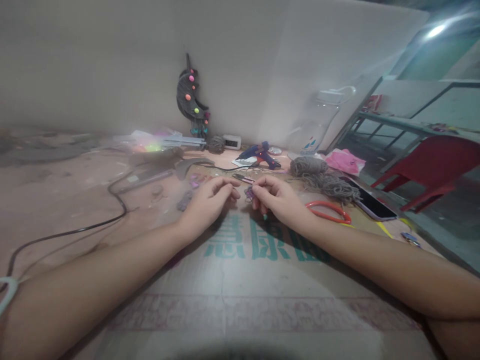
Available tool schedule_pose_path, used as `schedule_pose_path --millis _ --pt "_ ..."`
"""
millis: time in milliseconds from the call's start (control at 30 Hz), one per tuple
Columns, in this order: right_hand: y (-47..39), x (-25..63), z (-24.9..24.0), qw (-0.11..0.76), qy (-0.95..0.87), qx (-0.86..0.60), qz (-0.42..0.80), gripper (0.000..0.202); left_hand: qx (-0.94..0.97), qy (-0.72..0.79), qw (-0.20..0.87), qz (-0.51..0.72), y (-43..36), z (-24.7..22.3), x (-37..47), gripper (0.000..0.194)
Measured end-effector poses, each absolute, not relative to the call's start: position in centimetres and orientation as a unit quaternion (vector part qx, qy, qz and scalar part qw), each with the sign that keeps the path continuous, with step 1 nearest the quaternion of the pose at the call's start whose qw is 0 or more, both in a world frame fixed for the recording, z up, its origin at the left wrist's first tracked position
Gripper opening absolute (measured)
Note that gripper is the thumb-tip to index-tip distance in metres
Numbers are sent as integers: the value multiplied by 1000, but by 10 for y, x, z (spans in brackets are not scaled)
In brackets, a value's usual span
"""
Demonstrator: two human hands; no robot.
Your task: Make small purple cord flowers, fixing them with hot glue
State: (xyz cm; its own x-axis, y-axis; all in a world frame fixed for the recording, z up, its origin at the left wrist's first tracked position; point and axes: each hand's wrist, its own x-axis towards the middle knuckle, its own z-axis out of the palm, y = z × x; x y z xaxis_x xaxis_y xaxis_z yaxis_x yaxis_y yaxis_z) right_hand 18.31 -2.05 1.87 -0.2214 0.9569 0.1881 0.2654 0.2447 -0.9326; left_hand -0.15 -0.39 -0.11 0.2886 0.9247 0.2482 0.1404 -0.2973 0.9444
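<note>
My right hand (276, 197) pinches a small grey-and-purple piece (249, 192), perhaps yarn, between thumb and fingertips. Facing it across a narrow gap is my left hand (215, 197), its fingers curled and thumb drawn in. Whether anything thin is between those left fingertips I cannot make out. Both hands hover over the table's green printed characters (228, 237). Just beyond the fingertips lies a pair of small snips (243, 178). Purple and grey bits (185, 200) lie beside my left hand, partly blurred. Orange-red scissor handles (330, 212) rest by my right wrist.
A blue glue gun (258, 152) stands behind the hands. Grey yarn (326, 182), a phone (375, 200), a pink bag (345, 161) and a clear bottle (317, 125) are at right. A dark crescent ornament (189, 95) leans on the wall. A black cord (86, 229) crosses the left side.
</note>
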Motion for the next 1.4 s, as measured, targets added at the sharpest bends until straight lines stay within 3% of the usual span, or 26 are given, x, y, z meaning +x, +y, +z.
schedule_pose_path --millis 300,467,733,1200,1400 --pt "-19 185 15 422 -677 -447 405 24 720 416 375 410 -5 0 -4 28" --pt "-20 184 14 412 -676 -453 409 23 734 384 397 396 -10 3 -1 32" --pt "-22 185 15 398 -693 -431 419 28 735 412 353 407 -13 7 0 23" --pt "-20 185 12 409 -713 -442 358 13 738 390 379 399 -7 0 -3 36" --pt "-20 185 10 397 -722 -436 361 12 746 392 370 391 -8 -1 -2 32"
